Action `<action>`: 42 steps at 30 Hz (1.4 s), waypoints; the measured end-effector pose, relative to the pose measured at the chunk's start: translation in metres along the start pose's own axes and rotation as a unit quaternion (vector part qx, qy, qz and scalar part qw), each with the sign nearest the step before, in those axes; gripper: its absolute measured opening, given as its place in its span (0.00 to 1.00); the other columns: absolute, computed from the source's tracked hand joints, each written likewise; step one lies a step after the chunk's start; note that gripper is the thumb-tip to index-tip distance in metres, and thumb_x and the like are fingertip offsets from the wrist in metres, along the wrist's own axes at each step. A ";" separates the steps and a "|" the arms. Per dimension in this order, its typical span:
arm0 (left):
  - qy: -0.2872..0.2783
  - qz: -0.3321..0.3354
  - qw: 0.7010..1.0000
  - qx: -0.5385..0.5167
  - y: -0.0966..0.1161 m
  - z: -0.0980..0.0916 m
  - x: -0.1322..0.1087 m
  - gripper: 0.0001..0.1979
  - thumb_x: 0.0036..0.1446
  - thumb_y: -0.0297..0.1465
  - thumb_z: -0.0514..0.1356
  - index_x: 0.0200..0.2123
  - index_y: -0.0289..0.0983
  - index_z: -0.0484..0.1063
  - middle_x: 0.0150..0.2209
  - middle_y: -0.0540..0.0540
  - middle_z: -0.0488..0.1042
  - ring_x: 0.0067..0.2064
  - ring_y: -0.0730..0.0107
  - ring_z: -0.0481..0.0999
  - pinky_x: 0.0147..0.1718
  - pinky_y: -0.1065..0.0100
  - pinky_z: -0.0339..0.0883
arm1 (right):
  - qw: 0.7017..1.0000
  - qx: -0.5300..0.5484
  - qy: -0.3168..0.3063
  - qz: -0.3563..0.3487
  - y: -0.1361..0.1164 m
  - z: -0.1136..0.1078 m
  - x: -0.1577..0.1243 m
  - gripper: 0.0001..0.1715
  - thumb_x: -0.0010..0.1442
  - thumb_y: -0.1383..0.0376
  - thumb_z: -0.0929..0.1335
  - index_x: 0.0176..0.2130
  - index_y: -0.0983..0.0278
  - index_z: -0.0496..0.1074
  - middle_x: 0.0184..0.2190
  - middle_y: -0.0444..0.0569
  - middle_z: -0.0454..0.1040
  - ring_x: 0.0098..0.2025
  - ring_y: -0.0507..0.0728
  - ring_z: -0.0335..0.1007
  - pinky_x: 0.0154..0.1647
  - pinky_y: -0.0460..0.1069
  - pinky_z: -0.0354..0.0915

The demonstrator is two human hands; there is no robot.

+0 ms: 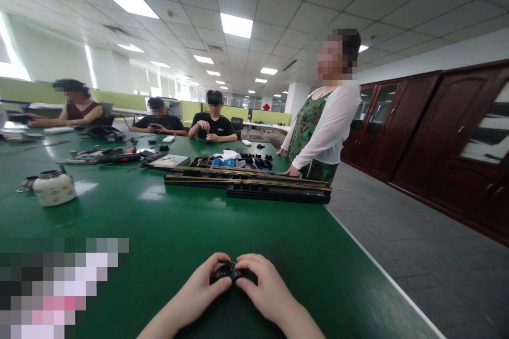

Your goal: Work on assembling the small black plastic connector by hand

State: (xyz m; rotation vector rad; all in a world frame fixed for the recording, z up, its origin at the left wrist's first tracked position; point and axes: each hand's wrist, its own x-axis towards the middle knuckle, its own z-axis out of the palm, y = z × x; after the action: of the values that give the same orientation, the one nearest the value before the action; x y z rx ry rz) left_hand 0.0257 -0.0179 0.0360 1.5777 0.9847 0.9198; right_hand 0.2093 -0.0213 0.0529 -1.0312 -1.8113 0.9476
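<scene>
Left hand (pixel 203 287) and right hand (pixel 265 288), bare: thumbs and fingers pinching one small, black, plastic-looking part (pixel 226 271) between them, near edge of glossy green tabletop (pixel 159 238); contact beneath unclear. Risks, judged: uneven thumb pressure cracking it; slipped pinch sending it skidding.

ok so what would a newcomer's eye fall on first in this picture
Probably the standing person in a white cardigan, at the right side of the green table. Next, the long black rails lying across the tabletop just in front of that person. Then, bottom centre, the left hand and right hand, together holding a small black part.
</scene>
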 end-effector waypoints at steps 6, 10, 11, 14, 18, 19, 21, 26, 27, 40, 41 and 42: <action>0.010 0.000 1.000 -0.019 -0.007 -0.002 0.002 0.15 0.51 0.38 0.58 0.41 0.40 0.61 0.35 0.49 0.73 0.41 0.64 0.71 0.40 0.66 0.61 | 0.999 0.020 0.008 0.025 0.006 0.002 0.001 0.17 0.43 0.69 0.70 0.36 0.55 0.75 0.42 0.46 0.74 0.47 0.61 0.67 0.51 0.55 0.58; 0.022 0.003 1.000 -0.020 -0.007 -0.002 0.002 0.15 0.52 0.39 0.57 0.41 0.40 0.61 0.36 0.48 0.73 0.42 0.63 0.71 0.41 0.65 0.62 | 0.997 0.059 0.004 0.056 0.008 0.002 0.002 0.20 0.46 0.69 0.68 0.41 0.57 0.73 0.40 0.46 0.76 0.44 0.60 0.69 0.50 0.55 0.59; 0.031 0.001 0.999 -0.009 -0.006 -0.002 0.002 0.15 0.51 0.39 0.58 0.41 0.40 0.62 0.37 0.48 0.73 0.43 0.62 0.71 0.43 0.65 0.61 | 0.996 0.065 0.005 0.063 0.008 0.002 0.003 0.20 0.46 0.69 0.68 0.41 0.57 0.73 0.40 0.46 0.76 0.44 0.60 0.69 0.50 0.55 0.59; 0.075 0.005 0.996 0.047 -0.007 -0.002 0.002 0.14 0.50 0.36 0.58 0.41 0.41 0.65 0.40 0.47 0.72 0.45 0.60 0.70 0.46 0.62 0.61 | 0.994 0.080 0.009 0.077 0.008 0.001 0.003 0.20 0.46 0.69 0.68 0.42 0.57 0.73 0.41 0.46 0.75 0.46 0.60 0.68 0.51 0.56 0.59; 0.130 0.026 0.983 0.127 -0.012 -0.004 0.004 0.16 0.48 0.34 0.59 0.42 0.41 0.69 0.42 0.45 0.72 0.46 0.57 0.69 0.49 0.58 0.59 | 0.994 0.069 0.010 0.080 0.010 0.002 0.003 0.20 0.48 0.67 0.68 0.43 0.57 0.71 0.42 0.46 0.75 0.47 0.60 0.68 0.52 0.55 0.59; 0.137 0.027 0.980 0.143 -0.013 -0.005 0.004 0.16 0.47 0.34 0.59 0.42 0.41 0.70 0.42 0.44 0.72 0.46 0.56 0.68 0.48 0.57 0.59 | 0.995 0.060 0.012 0.080 0.011 0.002 0.002 0.20 0.49 0.67 0.68 0.44 0.57 0.71 0.43 0.46 0.74 0.47 0.60 0.67 0.52 0.55 0.59; 0.143 0.025 0.974 0.175 -0.016 -0.006 0.005 0.16 0.47 0.35 0.60 0.42 0.42 0.71 0.41 0.44 0.72 0.46 0.54 0.68 0.48 0.56 0.59 | 0.996 0.032 0.019 0.082 0.013 0.003 0.002 0.19 0.49 0.66 0.67 0.44 0.56 0.71 0.42 0.46 0.74 0.47 0.60 0.67 0.52 0.55 0.59; 0.140 0.034 0.954 0.263 -0.021 -0.008 0.006 0.15 0.48 0.37 0.59 0.41 0.42 0.72 0.41 0.44 0.73 0.46 0.55 0.68 0.47 0.56 0.60 | 0.995 -0.062 0.030 0.074 0.016 0.008 0.003 0.17 0.51 0.65 0.66 0.43 0.57 0.72 0.43 0.48 0.73 0.47 0.60 0.66 0.52 0.54 0.59; 0.135 0.035 0.949 0.283 -0.022 -0.008 0.006 0.15 0.48 0.36 0.59 0.41 0.41 0.73 0.41 0.44 0.73 0.46 0.56 0.68 0.47 0.56 0.61 | 0.994 -0.078 0.028 0.071 0.016 0.009 0.003 0.17 0.52 0.65 0.65 0.43 0.57 0.71 0.43 0.48 0.73 0.47 0.59 0.66 0.52 0.54 0.59; 0.123 0.025 0.932 0.339 -0.027 -0.009 0.007 0.17 0.52 0.34 0.54 0.46 0.39 0.69 0.45 0.43 0.73 0.48 0.59 0.69 0.49 0.57 0.62 | 0.985 -0.151 0.042 0.076 0.015 0.014 0.003 0.17 0.54 0.63 0.63 0.44 0.60 0.71 0.43 0.49 0.72 0.47 0.57 0.66 0.52 0.51 0.60; 0.124 0.025 0.933 0.337 -0.028 -0.009 0.007 0.17 0.52 0.34 0.54 0.46 0.38 0.69 0.45 0.43 0.74 0.48 0.59 0.69 0.49 0.57 0.62 | 0.984 -0.153 0.045 0.076 0.014 0.014 0.003 0.16 0.54 0.64 0.63 0.44 0.60 0.71 0.43 0.49 0.72 0.47 0.57 0.66 0.52 0.51 0.60; 0.124 0.026 0.933 0.336 -0.028 -0.009 0.007 0.17 0.52 0.34 0.54 0.46 0.38 0.69 0.45 0.43 0.74 0.49 0.59 0.69 0.49 0.57 0.62 | 0.984 -0.154 0.048 0.077 0.014 0.014 0.003 0.16 0.54 0.64 0.63 0.43 0.60 0.71 0.43 0.49 0.72 0.47 0.57 0.66 0.52 0.51 0.60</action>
State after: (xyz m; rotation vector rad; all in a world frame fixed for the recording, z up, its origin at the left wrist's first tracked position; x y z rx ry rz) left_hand 0.0158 -0.0044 0.0112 2.0896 1.5579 0.8789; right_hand 0.1993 -0.0163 0.0364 -1.4008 -1.8556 0.7039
